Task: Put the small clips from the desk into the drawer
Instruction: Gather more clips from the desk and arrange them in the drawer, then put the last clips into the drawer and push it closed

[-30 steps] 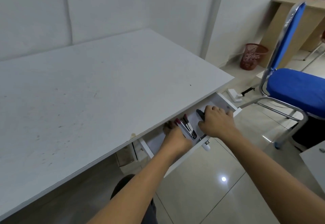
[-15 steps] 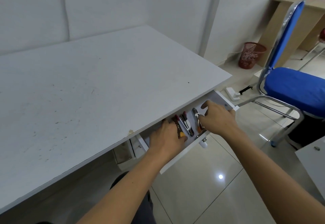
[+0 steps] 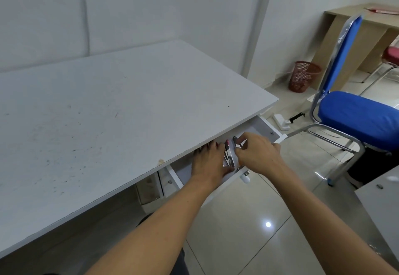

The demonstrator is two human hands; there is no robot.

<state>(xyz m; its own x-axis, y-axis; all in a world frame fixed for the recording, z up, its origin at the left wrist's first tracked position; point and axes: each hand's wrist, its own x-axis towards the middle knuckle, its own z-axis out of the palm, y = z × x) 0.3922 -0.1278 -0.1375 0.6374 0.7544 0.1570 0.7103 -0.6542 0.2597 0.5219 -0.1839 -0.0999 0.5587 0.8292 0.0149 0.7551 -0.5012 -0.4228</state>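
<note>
The white drawer (image 3: pixel 267 128) is pulled out from under the white desk (image 3: pixel 108 123), whose top shows no clips. Several small clips (image 3: pixel 229 155), silver with red or dark ends, lie side by side inside the drawer. My left hand (image 3: pixel 208 162) rests palm down in the drawer, fingers spread, its thumb against the row of clips. My right hand (image 3: pixel 259 155) is just right of the row, with thumb and fingers pinched on a dark-tipped silver clip (image 3: pixel 235 141). The hands hide part of the row.
A white knob (image 3: pixel 246 177) sticks out of the drawer front. A blue chair (image 3: pixel 358 119) stands to the right, with a red wastebasket (image 3: pixel 302 80) and a power strip (image 3: pixel 280 121) on the floor behind. A grey tabletop corner (image 3: pixel 384 199) juts in at the right.
My left hand has slid from the drawer's front edge to lie over the left clips. My right hand has shifted left and closed on the rightmost clip.
</note>
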